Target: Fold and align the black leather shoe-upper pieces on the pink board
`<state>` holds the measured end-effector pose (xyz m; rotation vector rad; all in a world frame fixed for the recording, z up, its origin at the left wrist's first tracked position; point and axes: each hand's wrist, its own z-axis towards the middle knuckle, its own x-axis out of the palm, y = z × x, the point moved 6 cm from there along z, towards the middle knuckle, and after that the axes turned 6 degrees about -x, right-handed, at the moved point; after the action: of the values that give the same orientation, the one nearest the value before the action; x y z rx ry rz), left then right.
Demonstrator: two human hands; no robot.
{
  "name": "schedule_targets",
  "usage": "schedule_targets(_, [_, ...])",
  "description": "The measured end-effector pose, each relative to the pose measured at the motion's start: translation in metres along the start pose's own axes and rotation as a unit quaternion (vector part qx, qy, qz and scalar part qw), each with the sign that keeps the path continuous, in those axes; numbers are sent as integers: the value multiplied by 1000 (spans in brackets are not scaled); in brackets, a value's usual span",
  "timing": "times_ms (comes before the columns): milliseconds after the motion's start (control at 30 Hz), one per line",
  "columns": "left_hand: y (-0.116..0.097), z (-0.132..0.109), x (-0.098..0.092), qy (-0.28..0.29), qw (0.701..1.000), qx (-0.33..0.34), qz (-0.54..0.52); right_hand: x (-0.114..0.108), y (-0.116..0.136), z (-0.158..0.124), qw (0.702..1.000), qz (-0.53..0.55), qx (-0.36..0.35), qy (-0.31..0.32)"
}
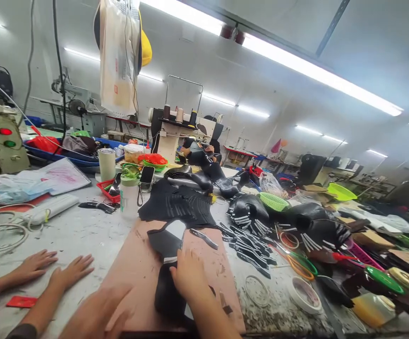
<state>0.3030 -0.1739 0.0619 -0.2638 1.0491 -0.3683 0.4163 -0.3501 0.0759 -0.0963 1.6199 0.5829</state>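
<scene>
My right hand [192,275] is over a black leather piece [171,289] on a pinkish-tan board [133,263], thumb on its edge and fingers curled down; the fingertips are partly hidden. Just beyond lies another dark piece [160,240] with a pale grey end, meeting the first at a light strip. Low in the view, blurred by motion, my left hand [96,310] hovers near the board's left edge, fingers stretched out with nothing seen in them. A small black strip [204,238] with a white edge lies ahead of my right hand.
Another person's hands [72,272] lie flat on the table at left, near a red card [21,302]. Black panels [179,202] lie stacked beyond the board. A cup [129,197] stands behind. To the right are black strips [250,247], a tape roll [306,295] and an amber-filled jar [373,308].
</scene>
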Motion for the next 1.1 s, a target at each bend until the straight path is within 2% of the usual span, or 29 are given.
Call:
schedule_targets(33, [-10,15,17,60,998,-12,-13,1,-2,1,1000,1,7,15])
schedule_targets(100, [-23,42,50,179,979,-100,-11,0,-10,-3,999,19,2,47])
schedule_targets(133, [-32,52,61,215,970,-115,2,-3,-16,-7,997,38,-13,63])
schedule_targets(200, [-45,64,74,249,959,-130,24,-10,-30,-16,993,76,-45,79])
schedule_targets(267, [-51,67,76,251,957,-140,49,-19,-50,-21,991,101,-47,72])
schedule_targets(333, [-52,66,69,235,954,-163,86,-24,-73,-21,993,110,-19,49])
schedule_targets(400, [-59,70,63,233,951,-148,142,-25,-93,-18,992,120,6,23])
schedule_targets(500, [-82,79,73,300,934,-59,185,-22,-113,-11,990,137,19,-16])
schedule_targets(567, [-91,79,83,354,918,-33,176,-21,-122,-4,989,141,20,-41])
schedule_targets(667, [-89,63,88,394,903,-43,164,-23,-131,15,989,128,20,-77])
schedule_targets(767, [-85,30,90,415,896,-8,157,-23,-134,41,989,110,4,-102])
schedule_targets(833, [-86,12,93,379,910,40,164,-18,-131,60,989,102,-9,-104])
schedule_targets(867, [-88,6,95,333,925,66,172,-15,-129,68,990,99,-13,-100])
schedule_targets(967, [-97,-10,98,148,959,145,193,-8,-122,90,992,92,-8,-83])
schedule_targets(1033, [-103,-22,99,62,961,191,192,-11,-122,98,993,95,3,-73])
schedule_targets(1100, [-106,-33,97,21,958,234,164,-23,-124,98,992,108,8,-72])
